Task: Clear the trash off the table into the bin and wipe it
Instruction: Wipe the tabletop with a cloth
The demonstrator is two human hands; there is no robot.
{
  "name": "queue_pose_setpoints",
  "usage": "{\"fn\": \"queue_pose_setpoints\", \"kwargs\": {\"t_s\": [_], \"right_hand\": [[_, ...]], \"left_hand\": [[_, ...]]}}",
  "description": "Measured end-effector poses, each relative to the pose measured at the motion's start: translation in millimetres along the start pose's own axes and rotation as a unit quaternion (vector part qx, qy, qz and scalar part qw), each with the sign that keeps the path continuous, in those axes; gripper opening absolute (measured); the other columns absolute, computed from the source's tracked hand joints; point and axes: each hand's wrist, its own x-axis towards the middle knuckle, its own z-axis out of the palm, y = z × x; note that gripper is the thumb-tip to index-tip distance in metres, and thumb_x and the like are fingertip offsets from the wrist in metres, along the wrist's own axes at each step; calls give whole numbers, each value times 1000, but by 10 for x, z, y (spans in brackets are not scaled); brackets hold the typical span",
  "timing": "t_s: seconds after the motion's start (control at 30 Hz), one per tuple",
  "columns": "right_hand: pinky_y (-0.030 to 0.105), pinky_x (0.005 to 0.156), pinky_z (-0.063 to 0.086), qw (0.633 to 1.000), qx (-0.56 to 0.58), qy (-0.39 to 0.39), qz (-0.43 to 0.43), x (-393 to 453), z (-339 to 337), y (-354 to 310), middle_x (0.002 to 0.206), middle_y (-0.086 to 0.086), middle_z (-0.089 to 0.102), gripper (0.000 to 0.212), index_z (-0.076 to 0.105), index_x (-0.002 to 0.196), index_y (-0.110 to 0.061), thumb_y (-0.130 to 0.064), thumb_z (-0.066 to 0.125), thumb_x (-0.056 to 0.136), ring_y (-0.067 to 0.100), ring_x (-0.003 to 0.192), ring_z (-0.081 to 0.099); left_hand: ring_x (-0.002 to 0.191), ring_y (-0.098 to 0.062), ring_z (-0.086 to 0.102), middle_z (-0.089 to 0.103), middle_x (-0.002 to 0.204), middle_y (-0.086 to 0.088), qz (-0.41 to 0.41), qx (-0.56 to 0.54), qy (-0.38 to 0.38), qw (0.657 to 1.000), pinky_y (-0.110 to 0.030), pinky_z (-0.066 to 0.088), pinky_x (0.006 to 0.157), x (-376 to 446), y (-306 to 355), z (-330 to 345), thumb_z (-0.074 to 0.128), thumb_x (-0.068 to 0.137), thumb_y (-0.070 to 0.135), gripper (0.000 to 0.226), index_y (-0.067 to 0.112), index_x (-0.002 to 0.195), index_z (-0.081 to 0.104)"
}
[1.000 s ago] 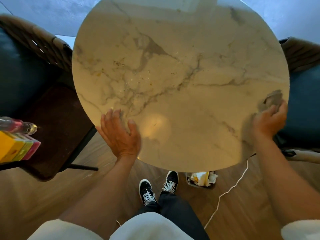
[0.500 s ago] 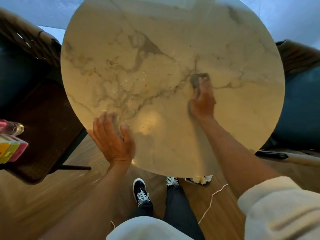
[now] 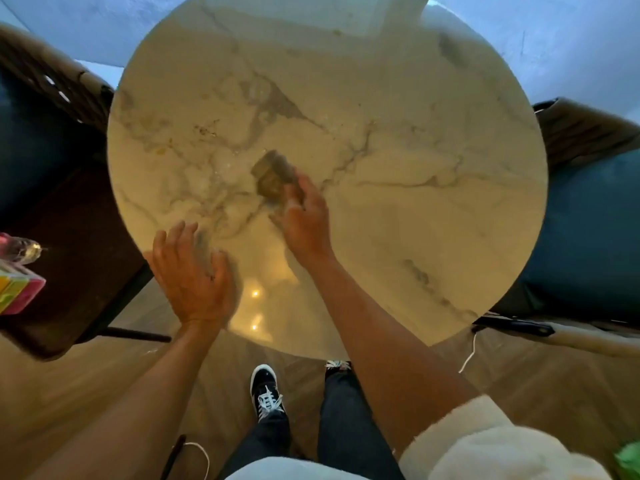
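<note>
A round marble table fills the upper middle of the head view. My right hand presses a grey-brown cloth flat against the tabletop near its centre, fingers straight over the cloth's near edge. My left hand lies flat at the table's near left rim, fingers spread and holding nothing. A few small brown crumbs or stains show on the left part of the marble. The bin is hidden under the table.
Dark upholstered chairs stand on the left and right. A colourful pack and a bottle sit at the left edge. A white cable trails over the wooden floor by my feet.
My right hand has swept the cloth from the table's right rim leftward to the centre. The left hand has stayed at the near left rim. The bin under the table has dropped out of sight.
</note>
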Motion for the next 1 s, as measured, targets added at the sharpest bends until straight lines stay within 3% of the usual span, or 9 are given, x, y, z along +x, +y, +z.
{"fn": "queue_pose_setpoints", "kwargs": {"t_s": [0.07, 0.17, 0.23, 0.37, 0.53, 0.63, 0.77, 0.87, 1.0], "right_hand": [[12, 61, 50, 995, 47, 84, 35, 78, -584, -26, 106, 2, 63, 36, 56, 131, -8, -2, 43, 98, -6, 69, 59], [3, 60, 41, 979, -14, 200, 22, 216, -1571, 22, 105, -4, 61, 35, 54, 132, -6, -3, 40, 100, -14, 71, 56], [0, 72, 39, 958, -92, 271, 16, 354, -2160, 84, 117, -1, 59, 35, 51, 135, -7, -9, 38, 102, -17, 89, 56], [13, 101, 30, 905, -234, 355, 3, 695, -3128, 296, 142, 7, 51, 43, 45, 142, -11, -18, 35, 101, 17, 129, 46], [33, 119, 14, 878, -350, 316, 81, 1155, -3120, 623, 156, 15, 27, 48, 33, 149, -9, -14, 32, 101, 27, 145, 22], [35, 119, 14, 886, -372, 272, 49, 1259, -2641, 618, 157, 17, 24, 49, 33, 148, -8, -15, 32, 100, 29, 146, 20], [40, 117, 21, 925, -353, 123, -67, 1138, -1540, 483, 151, 23, 34, 57, 45, 141, -2, -16, 30, 88, 37, 141, 31], [45, 116, 23, 919, -361, -14, -157, 940, -785, 401, 147, 27, 38, 60, 48, 138, 0, -17, 33, 83, 40, 139, 33], [40, 121, 12, 924, -311, -160, -152, 755, -380, 326, 155, 16, 30, 61, 39, 145, -6, -23, 35, 86, 27, 146, 20]], "left_hand": [[141, -35, 25, 42, 143, -17, 62, -5, -19, 998, -50, 14, 118, -35, 139, 52, 42, 90, 31, 53, 3, 134, 46], [143, -32, 19, 39, 148, -19, 156, -43, -51, 986, -33, 1, 120, -31, 577, 296, 40, 91, 31, 57, 0, 138, 45], [142, -33, 21, 39, 148, -20, 180, -57, -74, 979, -33, 4, 120, -6, 886, 521, 41, 91, 27, 56, -2, 139, 44], [140, -36, 28, 41, 146, -23, 212, -24, -95, 972, -51, 26, 115, 2, 1078, 836, 52, 91, 18, 52, -4, 137, 45], [140, -34, 31, 41, 146, -21, 194, -4, -101, 976, -47, 27, 115, 32, 1068, 859, 50, 91, 23, 54, -3, 138, 45], [140, -34, 31, 40, 147, -21, 189, 0, -100, 977, -45, 26, 117, 31, 1065, 890, 47, 92, 25, 54, -4, 138, 44], [142, -35, 28, 37, 148, -24, 183, 1, -112, 977, -44, 21, 119, 42, 1039, 879, 40, 94, 24, 55, -6, 140, 42], [146, -29, 19, 31, 152, -21, 153, -5, -116, 981, -39, 15, 121, 35, 1034, 861, 35, 96, 26, 56, -4, 143, 37], [146, -21, 9, 22, 155, -17, 108, -28, -97, 989, -34, 7, 122, 38, 1044, 841, 32, 95, 29, 61, -3, 146, 27]]}}
